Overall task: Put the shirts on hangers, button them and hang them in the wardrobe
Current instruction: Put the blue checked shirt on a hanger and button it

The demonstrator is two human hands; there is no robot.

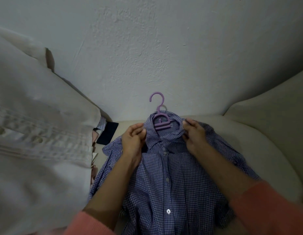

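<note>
At frame centre, the blue-and-white checked cotton shirt (pixel 171 175) lies on the cream sofa (pixel 266 133), the purple plastic hanger (pixel 160 119) inside it. Its collar is pinched by the left hand (pixel 133 141) and the right hand (pixel 194 134), apparently with curled fingers. If tugged unevenly, the hanger could be slipped off one shoulder.

Home room, cream sofa (pixel 249 133), rough plastered wall (pixel 147 48)
</note>
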